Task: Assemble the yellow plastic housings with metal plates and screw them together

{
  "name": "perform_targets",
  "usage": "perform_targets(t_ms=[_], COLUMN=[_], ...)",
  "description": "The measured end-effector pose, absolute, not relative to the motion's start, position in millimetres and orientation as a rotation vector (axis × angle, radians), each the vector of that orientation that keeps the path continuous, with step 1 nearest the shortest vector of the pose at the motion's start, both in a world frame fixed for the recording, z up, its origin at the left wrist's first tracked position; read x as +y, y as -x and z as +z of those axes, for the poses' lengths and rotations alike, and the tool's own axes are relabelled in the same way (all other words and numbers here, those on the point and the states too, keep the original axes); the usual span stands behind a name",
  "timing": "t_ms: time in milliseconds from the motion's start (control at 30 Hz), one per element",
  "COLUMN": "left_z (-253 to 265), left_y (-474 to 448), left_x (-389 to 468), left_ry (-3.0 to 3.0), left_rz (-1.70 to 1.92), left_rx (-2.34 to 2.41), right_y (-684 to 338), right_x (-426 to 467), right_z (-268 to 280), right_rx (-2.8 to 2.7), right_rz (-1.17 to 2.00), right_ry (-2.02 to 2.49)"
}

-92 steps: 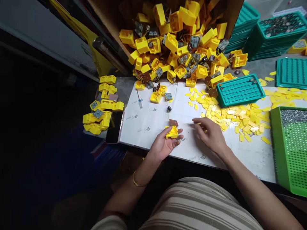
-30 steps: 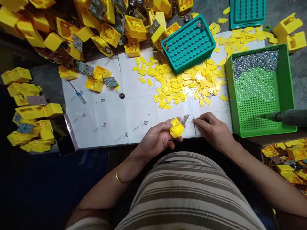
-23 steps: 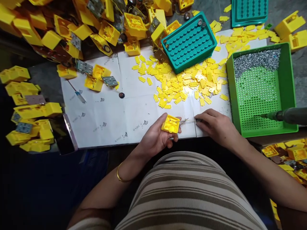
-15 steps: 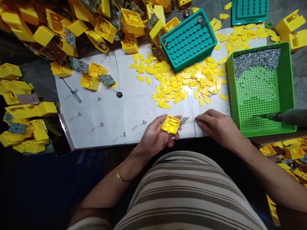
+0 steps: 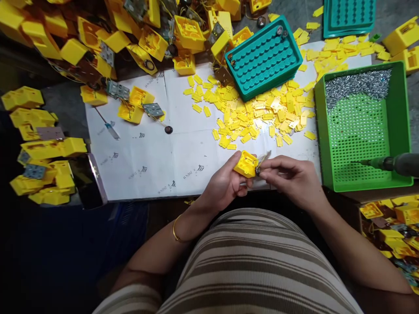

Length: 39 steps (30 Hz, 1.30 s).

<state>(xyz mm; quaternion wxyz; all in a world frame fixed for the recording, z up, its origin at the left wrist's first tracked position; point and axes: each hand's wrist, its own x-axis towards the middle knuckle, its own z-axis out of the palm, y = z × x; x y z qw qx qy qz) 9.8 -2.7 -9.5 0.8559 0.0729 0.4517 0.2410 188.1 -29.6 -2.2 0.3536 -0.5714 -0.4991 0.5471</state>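
My left hand [image 5: 224,183] is closed around a small yellow plastic housing [image 5: 246,164], its hollow side facing up. Just to the right, my right hand [image 5: 293,176] pinches a small dark round speaker [image 5: 257,170] at the housing's right edge. Thin wires [image 5: 262,159] rise beside the fingertips, and the circuit board on them is mostly hidden behind the fingers. Whether the speaker touches the housing I cannot tell. Both hands are over the front edge of the white paper sheet [image 5: 183,152].
Loose yellow plates [image 5: 255,113] lie around a teal tray [image 5: 265,56]. A green basket [image 5: 319,131] with screws [image 5: 360,85] stands right, an electric screwdriver [image 5: 386,162] reaching over it. Left are a small screwdriver [image 5: 112,131], a phone [image 5: 87,181] and stacked yellow housings [image 5: 49,148].
My right hand has moved left, bringing the speaker from the paper to the housing's edge. My left hand has tilted the housing. The whole view has shifted slightly.
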Motion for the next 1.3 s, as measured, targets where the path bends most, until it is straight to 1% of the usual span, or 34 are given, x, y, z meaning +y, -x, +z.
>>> perform_targets(t_ms=[133, 267, 400, 567, 767, 967, 1133, 1300], left_z=[-10.7, -13.2, -14.7, -13.7, -13.4, -12.8, -9.8, -10.1], left_y=[-12.4, -9.1, -7.5, -9.2, -15.4, -22.6, -22.6, -20.0], left_x=[-5.2, -7.5, -10.1, -12.7, -14.1, -16.7, -15.4, -13.1], left_ry=[-0.243, -0.363, -0.431, -0.467, -0.495, -0.535, -0.578, -0.499], left_rz=[0.520, 0.529, 0.529, 0.534, 0.556, 0.583, 0.625, 0.606], left_rx=[0.917, 0.905, 0.913, 0.925, 0.966, 0.981, 0.989, 0.959], right_y=[-181.1, -186.4, -189.3, -189.9, -189.8, -190.1, -187.1, -187.9], right_x=[-27.6, -23.1, -15.7, -5.2, -2.3, -6.1, -14.4, -29.0], right_z=[-3.7, -2.3, 9.4, 17.7, 18.3, 23.4, 9.2, 1.1], right_rx=[-1.632, -1.887, -2.061, -2.238, -2.253, -2.350, -2.196, -2.027], right_rz=[1.148, 1.021, 1.035, 1.165, 1.213, 1.129, 0.986, 1.022], right_ry=[1.394, 1.355, 1.372, 1.410, 1.469, 1.506, 1.564, 1.450])
